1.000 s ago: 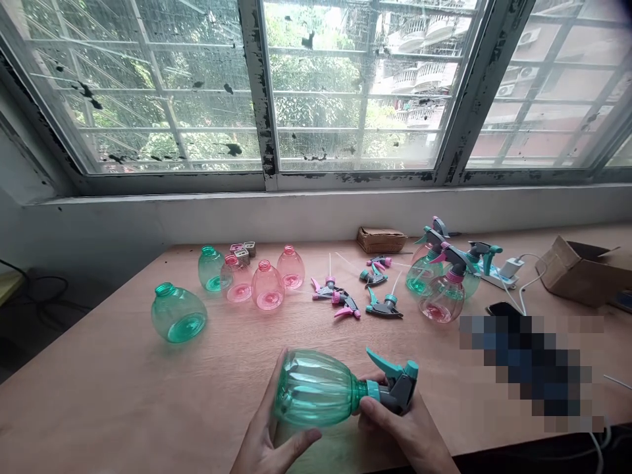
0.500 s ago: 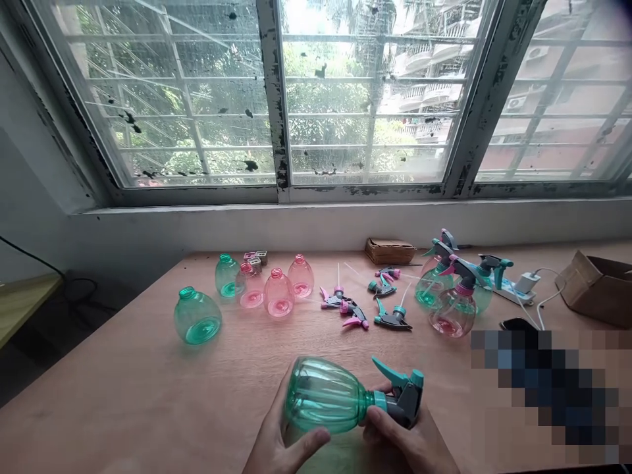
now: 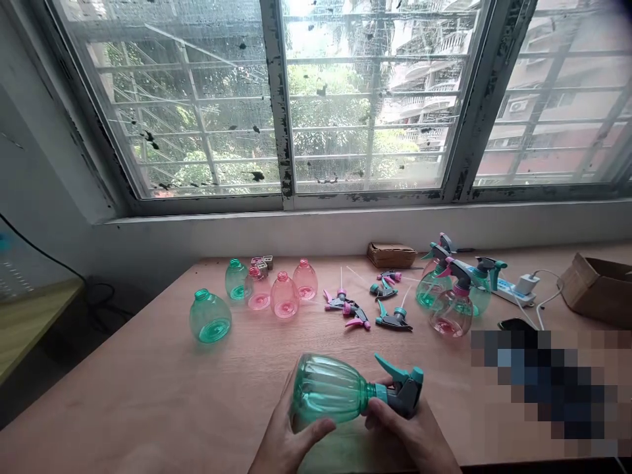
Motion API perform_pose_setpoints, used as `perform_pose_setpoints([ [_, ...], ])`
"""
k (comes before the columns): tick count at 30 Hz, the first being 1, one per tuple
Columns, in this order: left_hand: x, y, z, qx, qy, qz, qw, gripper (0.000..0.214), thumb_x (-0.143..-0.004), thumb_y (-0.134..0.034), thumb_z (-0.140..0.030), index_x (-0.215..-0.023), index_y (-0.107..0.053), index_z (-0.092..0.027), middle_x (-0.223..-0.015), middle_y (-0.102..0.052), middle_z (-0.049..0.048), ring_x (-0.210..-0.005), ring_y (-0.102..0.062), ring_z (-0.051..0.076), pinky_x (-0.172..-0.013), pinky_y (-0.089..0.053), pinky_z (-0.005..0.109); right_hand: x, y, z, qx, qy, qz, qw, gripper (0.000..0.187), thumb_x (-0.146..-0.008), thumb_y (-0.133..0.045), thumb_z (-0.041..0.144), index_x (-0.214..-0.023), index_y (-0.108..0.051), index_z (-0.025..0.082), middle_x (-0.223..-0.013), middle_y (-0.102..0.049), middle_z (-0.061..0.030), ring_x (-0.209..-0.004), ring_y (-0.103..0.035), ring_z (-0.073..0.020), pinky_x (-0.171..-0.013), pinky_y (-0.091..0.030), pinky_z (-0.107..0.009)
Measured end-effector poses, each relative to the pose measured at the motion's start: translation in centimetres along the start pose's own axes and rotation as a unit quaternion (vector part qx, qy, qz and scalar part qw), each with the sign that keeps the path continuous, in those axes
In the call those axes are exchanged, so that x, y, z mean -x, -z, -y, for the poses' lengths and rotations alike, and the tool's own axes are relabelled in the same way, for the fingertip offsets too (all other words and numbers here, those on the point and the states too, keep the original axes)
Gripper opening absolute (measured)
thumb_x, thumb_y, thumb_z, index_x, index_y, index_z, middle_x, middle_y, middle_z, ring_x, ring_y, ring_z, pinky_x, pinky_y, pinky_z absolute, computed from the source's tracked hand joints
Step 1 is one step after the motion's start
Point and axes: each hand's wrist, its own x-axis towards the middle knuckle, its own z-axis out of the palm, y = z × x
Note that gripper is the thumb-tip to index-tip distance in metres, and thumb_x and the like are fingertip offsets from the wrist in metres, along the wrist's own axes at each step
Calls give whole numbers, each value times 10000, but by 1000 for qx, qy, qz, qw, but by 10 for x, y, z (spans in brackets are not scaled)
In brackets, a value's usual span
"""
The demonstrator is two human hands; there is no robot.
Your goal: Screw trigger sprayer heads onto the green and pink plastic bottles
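Observation:
A green see-through spray bottle (image 3: 330, 388) lies sideways in both hands above the near part of the table, its spray head (image 3: 405, 390) pointing right. My left hand (image 3: 295, 431) is wrapped round the base end, thumb along the underside. At the neck, my right hand (image 3: 407, 428) pinches the teal collar where the grey and teal head joins the bottle. Beyond them lie several loose spray heads, among them a grey and teal one (image 3: 394, 319) and a grey and pink one (image 3: 355, 313). To the left stand headless bottles, green (image 3: 210, 318) and pink (image 3: 285, 296).
On the right stand bottles fitted with heads, such as a pink one (image 3: 451, 313). Behind them are a power strip (image 3: 513, 291) with a white plug and cable, and an open cardboard box (image 3: 600, 289). A brown package (image 3: 392, 255) lies at the back near the wall below the window.
The view has shifted slightly, so the table things on the left appear further right. Both hands keep their hold on the spray bottle, which looks almost unmoved.

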Motion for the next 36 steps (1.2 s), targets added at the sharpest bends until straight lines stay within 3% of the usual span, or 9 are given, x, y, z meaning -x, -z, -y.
perform_pose_setpoints([
  [4,2,2,1,-26,-3,-2,1000,1035,-678,-893,-378,-1553,-344,-316,-1602,-438,68,-1493,-345,350,-1247,-242,476,0,1,2,-2,-3,4,1000,470,-699,-848,561,-877,-634,182,-600,-759,-63,-568,-689,-236,-588,-514,-334],
  [7,1,4,2,-29,-2,11,1000,1074,-687,-880,-443,-1574,-303,-263,-1611,-414,112,-1489,-347,366,-1243,-250,489,1,1,5,2,-1,15,1000,447,-715,-843,543,-886,-641,183,-628,-765,-62,-589,-693,-236,-595,-520,-334],
  [10,1,4,-1,-8,1,21,1000,1001,-757,-798,-533,-1575,-309,-225,-1556,-494,139,-1438,-425,399,-1210,-319,519,1,2,7,20,5,37,999,423,-732,-835,522,-902,-664,175,-662,-768,-60,-629,-701,-243,-635,-534,-349],
  [16,7,5,-6,-43,6,38,998,957,-786,-823,-366,-1571,-277,-356,-1661,-328,22,-1520,-291,315,-1252,-239,446,0,6,9,49,1,30,998,417,-770,-797,544,-901,-655,175,-637,-752,-42,-631,-701,-247,-660,-519,-351],
  [20,9,5,-4,-21,1,35,999,1024,-768,-842,-378,-1586,-227,-343,-1671,-299,48,-1520,-291,321,-1253,-225,463,3,3,10,39,1,24,999,432,-749,-807,551,-894,-675,166,-638,-752,-52,-626,-694,-250,-656,-521,-367],
  [24,5,3,-8,11,15,42,999,1017,-764,-807,-517,-1584,-275,-236,-1614,-406,129,-1484,-349,386,-1223,-290,503,4,-2,11,26,-11,-6,1000,471,-671,-848,575,-861,-696,172,-607,-742,-44,-593,-682,-255,-628,-521,-375],
  [28,2,0,-15,-3,17,47,999,908,-777,-789,-532,-1535,-395,-226,-1507,-555,128,-1422,-445,408,-1190,-346,519,4,-3,11,14,-17,-5,1000,456,-670,-855,564,-852,-690,180,-615,-744,-41,-578,-680,-248,-620,-518,-368],
  [31,4,-1,-15,-5,27,30,999,898,-759,-808,-510,-1521,-421,-235,-1531,-529,112,-1433,-431,398,-1201,-337,502,3,-1,10,12,-22,-6,1000,450,-673,-854,565,-855,-699,183,-613,-739,-37,-587,-684,-252,-630,-521,-367],
  [36,7,0,-7,-22,23,3,999,1031,-709,-861,-440,-1569,-316,-281,-1629,-388,82,-1506,-308,364,-1250,-223,486,-1,5,6,13,-30,10,999,445,-707,-836,557,-892,-694,179,-615,-748,-48,-606,-698,-261,-642,-528,-360],
])
